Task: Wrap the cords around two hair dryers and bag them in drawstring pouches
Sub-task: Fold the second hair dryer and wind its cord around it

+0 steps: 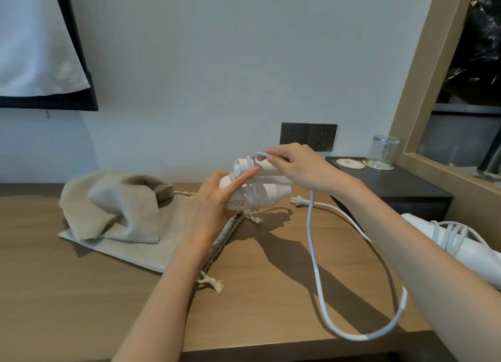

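A: Nearest us, a long loop of cord sags loose over the front of the desk. Plenty left to wind there.

B: Out on the right lies the second dryer, its own cord coiled round it. That one looks wrapped (not bagged, mind).

A: Over on the left, a flat pouch with a rumpled pouch lying on top of it, mouth gaping. Neither seems to hold anything.

B: Now the centre. The left hand holds the dryer up off the desk, forefinger straight and laid across the turns. Its other fingers are hidden behind the body, so I cannot tell how they lie.

A: The right hand pinches the cord between thumb and forefinger, just above the folded handle, the rest of its fingers curled.

B: I count only a few turns on, going round handle and barrel together.

A: Beyond, the plug rests on the desk, free. Further back, a glass on a dark tray, and sockets on the wall.

B: So I would score it: one dryer wrapped, one partway, both pouches to fill and draw shut. Under half done.
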Demonstrator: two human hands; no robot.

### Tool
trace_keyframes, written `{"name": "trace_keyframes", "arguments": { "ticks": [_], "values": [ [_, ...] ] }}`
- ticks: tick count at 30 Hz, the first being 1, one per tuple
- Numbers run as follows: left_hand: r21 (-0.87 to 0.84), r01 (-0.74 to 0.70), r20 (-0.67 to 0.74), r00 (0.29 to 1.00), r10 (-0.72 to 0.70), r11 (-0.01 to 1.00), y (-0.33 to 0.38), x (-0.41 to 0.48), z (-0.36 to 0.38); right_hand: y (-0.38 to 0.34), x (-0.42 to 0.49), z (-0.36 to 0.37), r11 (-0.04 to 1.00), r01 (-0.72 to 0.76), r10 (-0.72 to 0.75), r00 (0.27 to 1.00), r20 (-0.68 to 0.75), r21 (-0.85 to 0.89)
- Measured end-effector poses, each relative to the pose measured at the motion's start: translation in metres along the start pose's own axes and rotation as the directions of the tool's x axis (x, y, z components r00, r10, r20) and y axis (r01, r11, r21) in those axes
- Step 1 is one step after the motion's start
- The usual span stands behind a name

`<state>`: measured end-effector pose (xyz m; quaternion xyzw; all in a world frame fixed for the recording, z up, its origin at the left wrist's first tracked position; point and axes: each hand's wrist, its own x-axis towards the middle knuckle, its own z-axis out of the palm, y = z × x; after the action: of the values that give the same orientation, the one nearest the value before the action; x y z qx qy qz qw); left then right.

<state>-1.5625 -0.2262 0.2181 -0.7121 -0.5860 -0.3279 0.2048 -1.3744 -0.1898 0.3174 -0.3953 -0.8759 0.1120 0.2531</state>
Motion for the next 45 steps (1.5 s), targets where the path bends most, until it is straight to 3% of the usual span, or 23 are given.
{"name": "trace_keyframes", "arguments": {
  "ticks": [9,16,20,26,31,35,37,41,45],
  "values": [
    [-0.081,0.053,-0.05,0.997,-0.057,0.995,0.002,0.003,0.001,0.009,-0.009,0.028,0.988,0.06,-0.079,0.987,-0.14,-0.139],
    [-0.165,0.104,-0.089,0.989,-0.119,0.981,0.005,0.004,0.005,0.0,-0.02,0.062,0.897,0.101,-0.174,0.975,-0.136,-0.43],
    [-0.21,0.133,-0.075,0.986,-0.151,0.969,0.005,0.003,0.008,0.004,-0.019,0.068,0.879,0.088,-0.18,0.971,-0.155,-0.469],
    [-0.232,0.156,-0.08,0.981,-0.178,0.96,0.008,0.004,0.01,0.007,-0.025,0.066,0.921,0.141,-0.21,0.965,-0.158,-0.363],
    [-0.247,0.266,-0.084,0.952,-0.294,0.932,0.002,0.005,0.009,0.019,-0.035,0.061,0.983,0.182,-0.182,0.969,-0.168,-0.016],
    [-0.313,0.369,-0.133,0.895,-0.425,0.875,-0.01,0.005,0.008,0.033,-0.052,0.055,0.982,0.045,-0.04,0.999,-0.034,0.184],
    [-0.342,0.402,-0.146,0.87,-0.47,0.849,-0.015,0.005,0.007,0.04,-0.054,0.055,0.977,-0.027,0.037,0.998,-0.043,0.213],
    [-0.319,0.341,-0.151,0.903,-0.402,0.884,-0.013,0.005,0.009,0.055,-0.046,0.05,0.963,-0.156,0.182,0.978,-0.106,0.219],
    [-0.329,0.255,-0.165,0.933,-0.321,0.909,-0.005,0.005,0.01,0.072,-0.04,0.041,0.915,-0.273,0.29,0.957,-0.013,0.295]
  ]
}}
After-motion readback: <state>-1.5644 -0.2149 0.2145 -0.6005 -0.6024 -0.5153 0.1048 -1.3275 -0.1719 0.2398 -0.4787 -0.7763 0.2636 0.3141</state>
